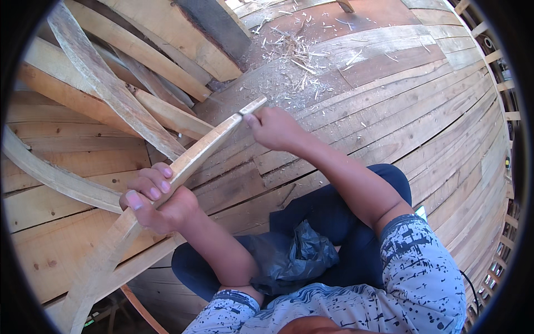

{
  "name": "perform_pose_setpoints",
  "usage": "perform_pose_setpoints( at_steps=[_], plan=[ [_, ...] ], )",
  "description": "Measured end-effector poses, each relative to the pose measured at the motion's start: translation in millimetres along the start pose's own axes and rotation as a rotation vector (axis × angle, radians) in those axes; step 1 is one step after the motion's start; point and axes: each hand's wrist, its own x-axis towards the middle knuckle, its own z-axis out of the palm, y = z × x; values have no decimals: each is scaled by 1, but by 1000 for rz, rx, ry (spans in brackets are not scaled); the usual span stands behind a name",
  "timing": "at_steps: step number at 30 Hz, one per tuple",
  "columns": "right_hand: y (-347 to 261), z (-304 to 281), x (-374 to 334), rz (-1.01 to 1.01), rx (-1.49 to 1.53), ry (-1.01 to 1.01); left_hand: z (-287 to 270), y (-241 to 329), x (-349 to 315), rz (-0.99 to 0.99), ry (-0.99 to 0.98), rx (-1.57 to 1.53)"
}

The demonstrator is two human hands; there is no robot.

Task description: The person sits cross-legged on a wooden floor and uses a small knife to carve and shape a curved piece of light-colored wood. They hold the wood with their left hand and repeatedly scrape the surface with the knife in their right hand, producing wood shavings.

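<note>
Head view: toward nine o'clock, the left hand wraps thumb and fingers round a pale timber running from eight to twelve o'clock; farther, at twelve, the right hand curls beside its far end, its hold unclear.

Head-worn fisheye, left one of a side-by-side pair, upright. Looks steeply down and forward from above wearer's patterned shirt, close in, cropped by lower edge; dark trousers just beyond. Close range: left hand left of centre, right hand near centre, higher up. Planked wooden floor recedes upward and right, bowing toward the round rim
</note>
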Motion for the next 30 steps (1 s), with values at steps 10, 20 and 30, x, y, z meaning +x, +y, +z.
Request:
perform_pose_setpoints(
  at_steps=[10, 20, 30],
  plan=[
    [-22, -8, -10, -87, -1, -12, -1, 2, -3, -12, -12, -7],
    [-40, -25, -28, -182, 36, 70, -3, 5, -9, 24, -97, 12],
    [1, -6, -10, -30, 64, 88, 8, 2, -12, -14, -26, -12]
  ],
)
